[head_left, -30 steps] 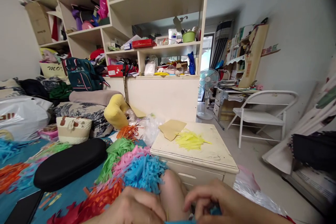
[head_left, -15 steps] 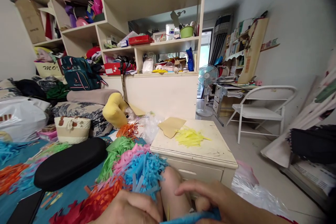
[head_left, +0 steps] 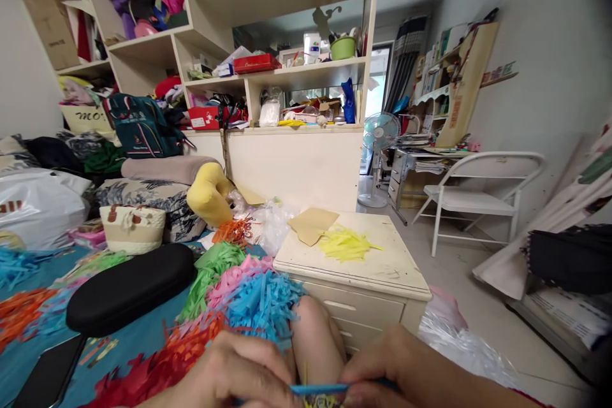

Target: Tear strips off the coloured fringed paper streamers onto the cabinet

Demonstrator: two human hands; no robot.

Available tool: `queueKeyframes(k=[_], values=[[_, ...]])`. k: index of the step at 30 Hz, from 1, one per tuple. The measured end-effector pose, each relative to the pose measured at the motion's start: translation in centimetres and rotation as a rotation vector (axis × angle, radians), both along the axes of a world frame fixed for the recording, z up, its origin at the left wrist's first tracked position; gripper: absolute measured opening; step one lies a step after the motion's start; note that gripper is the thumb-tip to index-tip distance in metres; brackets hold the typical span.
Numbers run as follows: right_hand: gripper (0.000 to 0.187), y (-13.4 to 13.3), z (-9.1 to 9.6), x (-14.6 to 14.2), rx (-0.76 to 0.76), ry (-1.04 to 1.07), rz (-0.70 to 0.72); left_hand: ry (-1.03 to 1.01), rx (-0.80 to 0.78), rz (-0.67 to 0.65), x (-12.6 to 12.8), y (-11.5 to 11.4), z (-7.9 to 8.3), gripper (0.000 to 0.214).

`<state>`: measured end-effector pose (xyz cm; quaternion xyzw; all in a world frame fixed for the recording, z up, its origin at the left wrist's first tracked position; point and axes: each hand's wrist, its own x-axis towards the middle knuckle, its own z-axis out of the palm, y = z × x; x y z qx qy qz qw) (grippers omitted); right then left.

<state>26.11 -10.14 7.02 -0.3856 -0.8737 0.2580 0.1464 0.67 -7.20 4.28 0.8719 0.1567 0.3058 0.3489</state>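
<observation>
At the bottom edge, a narrow blue strip, apparently folded or rolled paper, stretches between my two hands. My left hand grips its left end with bent fingers. Thumb and fingers of my right hand pinch the other end. Under the strip a small yellow patterned patch shows, too hidden to name. Just beyond my left hand lie blue paper fringe, red paper fringe, pink fringe and green fringe. My bare knee is between the hands and the nightstand.
On the nightstand are yellow paper strips and a tan paper piece. A black case and a phone lie on the teal bed cover. Clear plastic is on the floor at right, with a white folding chair behind.
My right index finger, stretched out earlier, has curled down onto the blue strip. The strip is now drawn straight between both hands. The view has shifted slightly.
</observation>
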Motion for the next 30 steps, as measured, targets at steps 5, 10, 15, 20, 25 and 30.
queueKeyframes(k=[5,10,15,20,25,30], values=[[0.023,0.8,-0.3,-0.5,0.168,-0.136,-0.055,0.155,0.073,0.226,1.5,-0.1,2.2,0.034],[0.022,1.4,-0.4,-1.4,0.264,-0.234,-0.028,0.121,-0.049,0.210,4.0,0.2,1.2,0.017],[0.029,2.5,-0.3,-1.1,0.033,-0.151,0.097,0.166,-0.528,0.205,4.2,1.2,-0.9,0.022],[0.029,3.9,-0.5,-1.0,-0.132,-0.053,0.069,0.120,-0.387,0.247,3.6,1.6,-0.6,0.018],[0.034,5.4,-0.7,-1.0,-0.374,0.167,0.143,-0.104,-0.639,0.157,3.6,2.4,-1.8,0.025],[0.050,7.5,-3.7,-2.1,-0.646,0.501,0.204,-0.452,-0.713,0.060,3.7,3.5,-3.1,0.020]])
